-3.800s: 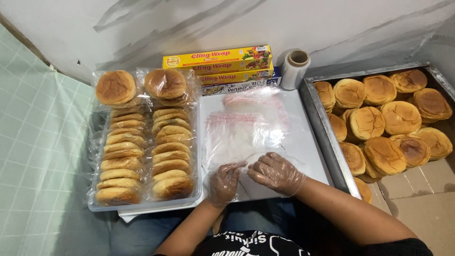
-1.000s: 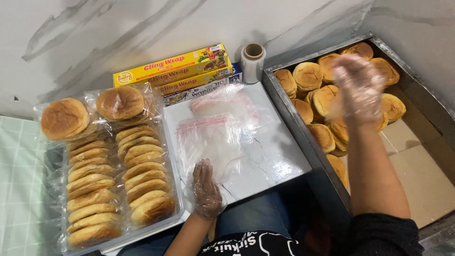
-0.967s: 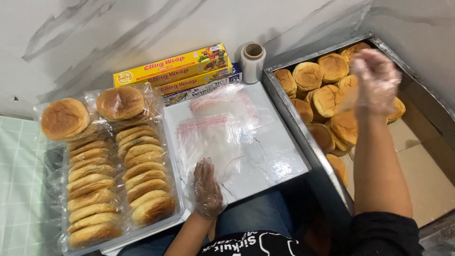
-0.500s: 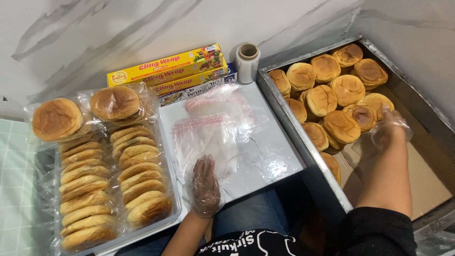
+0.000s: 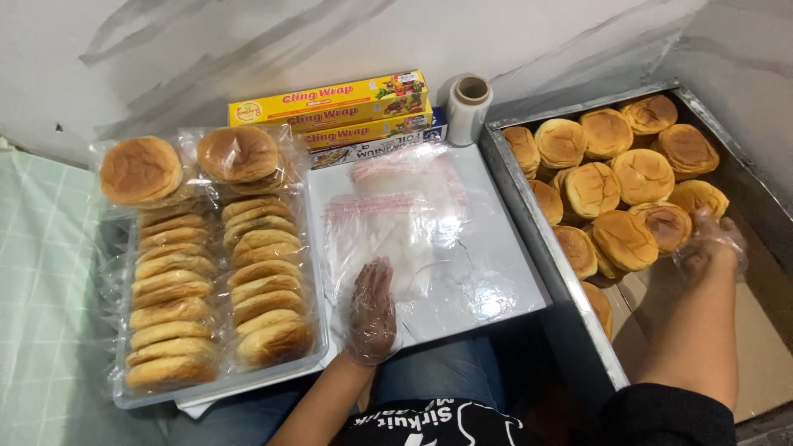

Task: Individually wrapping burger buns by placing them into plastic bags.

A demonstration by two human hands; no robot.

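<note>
left hand [image 5: 371, 312]: clear glove, palm down, fingers straight and together, forearm bare, reaching forward from the body | right hand [image 5: 709, 242]: clear glove, arm stretched out to the right, fingers curled downward, grip probably loose, partly blurred

Golden-brown buns [image 5: 628, 239] in a grey metal tray [image 5: 529, 198]; clear bags [image 5: 396, 223] with red strips on a white board [image 5: 496, 272]; yellow boxes [image 5: 330, 103]; pale green checked cloth [image 5: 41, 289].

1 head camera looks steeply down, close over the white board [image 5: 487, 272]
</note>
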